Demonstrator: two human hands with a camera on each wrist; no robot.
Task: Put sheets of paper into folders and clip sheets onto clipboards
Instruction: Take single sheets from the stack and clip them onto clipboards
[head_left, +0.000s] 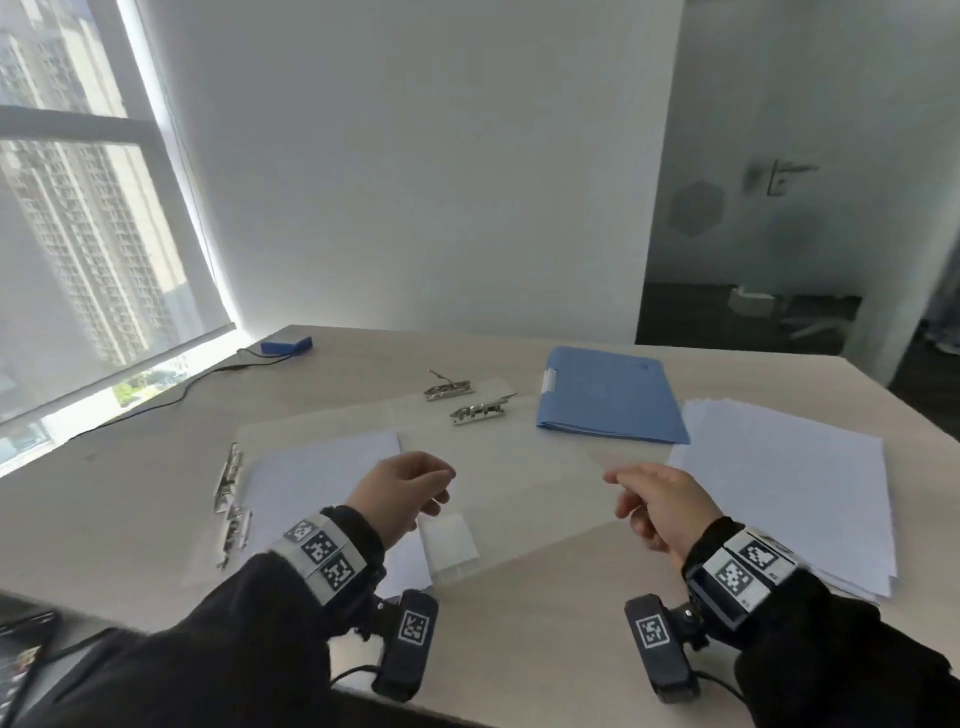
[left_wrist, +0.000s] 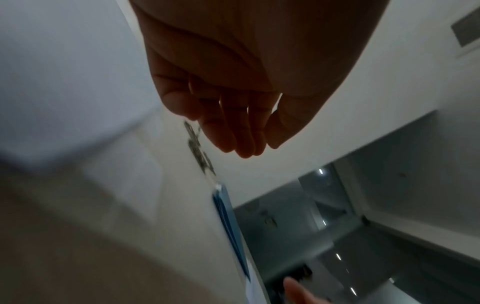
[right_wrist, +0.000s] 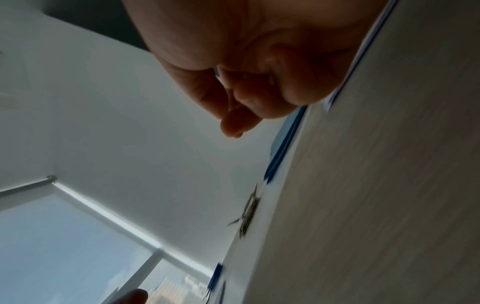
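Above the open clear folder, left hand and right hand hover loosely curled, grasping nothing, likely about to take paper from the stack.

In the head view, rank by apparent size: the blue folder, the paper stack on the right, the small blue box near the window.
1. Paper stack, though it lies nearer the camera.
2. Blue folder.
3. Small blue box, farthest away.

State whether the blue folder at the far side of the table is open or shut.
Shut. The blue folder lies flat on the table with its cover down, and no sheets show inside it.
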